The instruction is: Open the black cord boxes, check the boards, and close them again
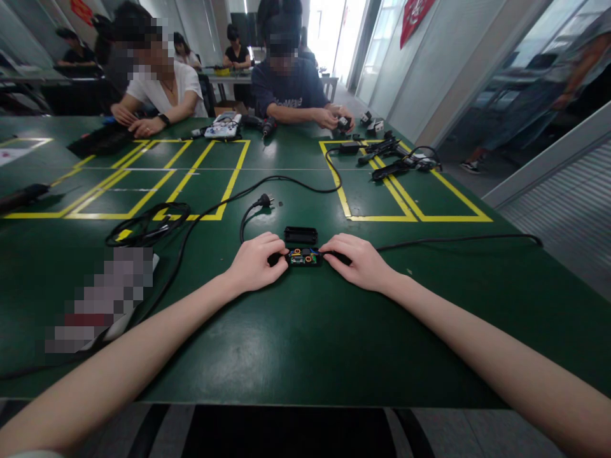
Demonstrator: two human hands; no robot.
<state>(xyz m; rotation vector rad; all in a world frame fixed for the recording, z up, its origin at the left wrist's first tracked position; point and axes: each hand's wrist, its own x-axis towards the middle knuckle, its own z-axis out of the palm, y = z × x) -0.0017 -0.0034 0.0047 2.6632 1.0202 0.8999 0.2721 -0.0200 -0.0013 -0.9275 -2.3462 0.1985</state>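
Left grip (258, 262): pinching short black rubbery cord (243, 221) at left end of case; thumb and fingers closed in.
Right grip (356, 262): pinching long black cord (458, 241) at opposite end, thumb and forefinger drawn together; exact contact partly hidden.
Open case: small black rectangular plastic case (305, 264), between both grips, on dark green counter (267, 356), open side up.
Inside case: green circuit board (298, 259), ring-shaped copper-coloured coils (308, 259), thin wires; too small for detail.
Handling: probably best kept flat, with light, even hold on both cord ends; fingertips off coils, no tugging on thin wires, strands inside walls and clear of rim.
Loose half: black hollow plastic shell (300, 235), just beyond case, not touching either grip.
Plug: black two-pin plug (264, 201), beyond left grip.
Left side: coiled black cable (147, 222) with yellow tag; blurred flat pale object (100, 299), unreadable.
Farther out: yellow tape rectangles (233, 181) on counter; dark-shirted co-worker (291, 89) opposite, handling small black part (344, 123).
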